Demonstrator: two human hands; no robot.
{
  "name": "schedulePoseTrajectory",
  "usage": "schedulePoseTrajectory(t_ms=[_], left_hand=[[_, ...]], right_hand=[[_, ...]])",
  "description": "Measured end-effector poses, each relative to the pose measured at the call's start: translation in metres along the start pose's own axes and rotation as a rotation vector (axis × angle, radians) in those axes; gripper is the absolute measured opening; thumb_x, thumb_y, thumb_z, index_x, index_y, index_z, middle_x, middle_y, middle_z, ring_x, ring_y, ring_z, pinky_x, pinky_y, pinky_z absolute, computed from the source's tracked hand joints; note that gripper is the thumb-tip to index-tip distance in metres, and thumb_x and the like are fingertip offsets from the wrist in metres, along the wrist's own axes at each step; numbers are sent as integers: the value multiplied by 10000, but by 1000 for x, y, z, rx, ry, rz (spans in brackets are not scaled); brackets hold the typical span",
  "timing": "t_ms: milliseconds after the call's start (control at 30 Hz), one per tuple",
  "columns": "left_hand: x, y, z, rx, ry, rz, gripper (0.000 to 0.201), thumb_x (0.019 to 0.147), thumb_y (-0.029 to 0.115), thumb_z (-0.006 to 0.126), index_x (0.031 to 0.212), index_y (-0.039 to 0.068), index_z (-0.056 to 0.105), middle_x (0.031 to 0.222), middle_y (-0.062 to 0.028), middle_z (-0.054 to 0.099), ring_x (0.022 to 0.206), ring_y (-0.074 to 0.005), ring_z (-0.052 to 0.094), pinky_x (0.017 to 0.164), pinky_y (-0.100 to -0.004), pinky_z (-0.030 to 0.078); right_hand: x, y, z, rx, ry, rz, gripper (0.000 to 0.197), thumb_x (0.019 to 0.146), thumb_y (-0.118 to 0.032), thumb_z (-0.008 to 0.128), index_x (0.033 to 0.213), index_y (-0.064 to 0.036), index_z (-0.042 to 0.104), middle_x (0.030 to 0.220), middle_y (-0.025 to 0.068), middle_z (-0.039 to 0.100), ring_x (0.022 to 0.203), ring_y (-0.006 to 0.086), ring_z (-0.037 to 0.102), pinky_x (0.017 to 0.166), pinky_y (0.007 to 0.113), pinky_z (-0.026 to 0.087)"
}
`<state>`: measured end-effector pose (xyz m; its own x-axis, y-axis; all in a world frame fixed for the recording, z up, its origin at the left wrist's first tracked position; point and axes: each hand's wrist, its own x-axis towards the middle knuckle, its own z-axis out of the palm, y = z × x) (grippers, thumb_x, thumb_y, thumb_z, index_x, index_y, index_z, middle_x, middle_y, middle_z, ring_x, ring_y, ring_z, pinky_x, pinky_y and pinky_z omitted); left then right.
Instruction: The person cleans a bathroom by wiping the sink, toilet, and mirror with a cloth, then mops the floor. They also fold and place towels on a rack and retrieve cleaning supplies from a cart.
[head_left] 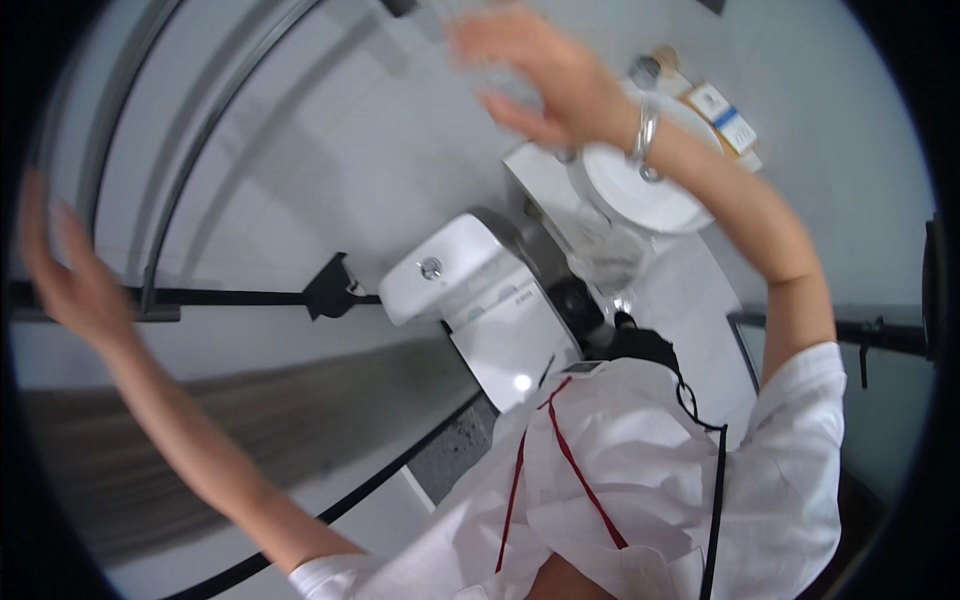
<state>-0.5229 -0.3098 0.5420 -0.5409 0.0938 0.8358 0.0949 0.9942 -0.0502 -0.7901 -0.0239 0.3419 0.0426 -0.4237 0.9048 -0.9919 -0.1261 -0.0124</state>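
Note:
Both my arms are raised in a bathroom. My left hand (62, 268) is up at the far left with its fingers spread, in front of the glass shower screen (250, 180), and holds nothing. My right hand (535, 75) is up at the top centre, blurred by motion, with thumb and fingers apart, above the white basin (640, 195). A silver bracelet (646, 130) sits on that wrist. Whether either hand touches a surface I cannot tell. I wear a white shirt (640, 480) with a red cord.
A white toilet (480, 290) with a round flush button stands below centre against the tiled wall. A black rail (240, 297) crosses the glass screen. Small boxes and bottles (715, 105) stand behind the basin. Another black rail (890, 335) is at the right.

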Motion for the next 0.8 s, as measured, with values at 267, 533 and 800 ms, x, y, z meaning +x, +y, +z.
schedulePoseTrajectory(t_ms=[267, 533, 800], left_hand=[[-447, 181, 151, -443, -531, -1378, 189, 917, 160, 568, 985, 1, 642, 853, -82, 669, 765, -150, 600, 740, -293, 490], [-564, 305, 147, -654, -1068, -1465, 258, 896, 84, 560, 1110, -57, 594, 992, -106, 667, 877, -141, 623, 753, -268, 484], [-590, 231, 166, -611, -1123, -1506, 314, 892, 127, 590, 1160, -37, 579, 985, -107, 658, 842, -142, 631, 731, -242, 498]], right_hand=[[-334, -114, 27, 5, -884, 989, 577, 734, -183, 656, 1284, -185, 482, 1329, 128, 416, 1187, 318, 412, 946, 484, 371], [-467, -114, 53, -378, -925, 1201, 397, 777, -142, 563, 1147, -284, 582, 1300, 46, 451, 1134, 337, 445, 850, 509, 449], [-604, -261, -242, -815, -230, 2456, 510, 809, -250, 528, 1286, -87, 453, 1190, 211, 578, 1121, 369, 543, 946, 422, 427]])
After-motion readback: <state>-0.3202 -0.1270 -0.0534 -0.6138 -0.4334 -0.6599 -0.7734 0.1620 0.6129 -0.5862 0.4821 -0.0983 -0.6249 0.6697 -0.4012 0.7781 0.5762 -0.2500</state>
